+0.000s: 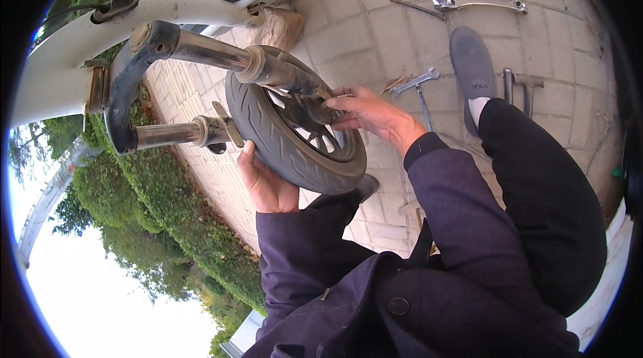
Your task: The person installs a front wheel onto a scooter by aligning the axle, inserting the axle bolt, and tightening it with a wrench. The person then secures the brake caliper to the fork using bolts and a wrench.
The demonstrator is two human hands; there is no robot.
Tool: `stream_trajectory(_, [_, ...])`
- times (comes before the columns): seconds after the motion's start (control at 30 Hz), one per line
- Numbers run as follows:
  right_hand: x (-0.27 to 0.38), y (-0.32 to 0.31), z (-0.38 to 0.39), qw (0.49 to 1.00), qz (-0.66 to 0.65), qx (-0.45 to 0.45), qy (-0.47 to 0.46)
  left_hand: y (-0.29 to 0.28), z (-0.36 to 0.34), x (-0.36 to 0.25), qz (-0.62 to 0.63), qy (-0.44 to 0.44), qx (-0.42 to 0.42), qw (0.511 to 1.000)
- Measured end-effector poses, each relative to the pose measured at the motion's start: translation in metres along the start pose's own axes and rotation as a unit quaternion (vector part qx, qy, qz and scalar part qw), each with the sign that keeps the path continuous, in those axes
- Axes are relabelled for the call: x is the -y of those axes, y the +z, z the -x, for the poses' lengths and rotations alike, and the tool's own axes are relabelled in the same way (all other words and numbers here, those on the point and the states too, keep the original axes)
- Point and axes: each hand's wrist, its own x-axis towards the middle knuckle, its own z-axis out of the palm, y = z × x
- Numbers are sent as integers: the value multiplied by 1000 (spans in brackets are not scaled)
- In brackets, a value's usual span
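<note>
A small black-tyred wheel (268,120) with dark spokes sits between the two legs of a worn fork (214,50) on a white frame (60,90). Cupped under the tyre, my left hand (271,180) grips it from the near left side, thumb up along the tread. My right hand (372,113) is at the hub, by the lower end of the right fork leg. Its fingers are bent together there; whatever lies between them is too small to make out. The far fork leg (181,133) ends beside the tyre near a metal bracket.
On the paving lie an open-ended spanner (416,81), a second spanner (424,109), a chrome socket wrench (479,4), a dark rod (416,8) and a metal T-shaped tool (527,87). My grey shoe (472,66) stands among them. A rough block (280,26) sits under the frame. Hedges (154,204) line the left.
</note>
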Motion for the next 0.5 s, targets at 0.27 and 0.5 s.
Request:
stream_trajectory(0.27, [-4, 18, -4, 995, 98, 18, 16, 4, -8, -7, -97, 7, -7, 995])
stream_trajectory(0.5, [-26, 21, -26, 981, 157, -88, -73, 6, -5, -8, -91, -23, 14, 995])
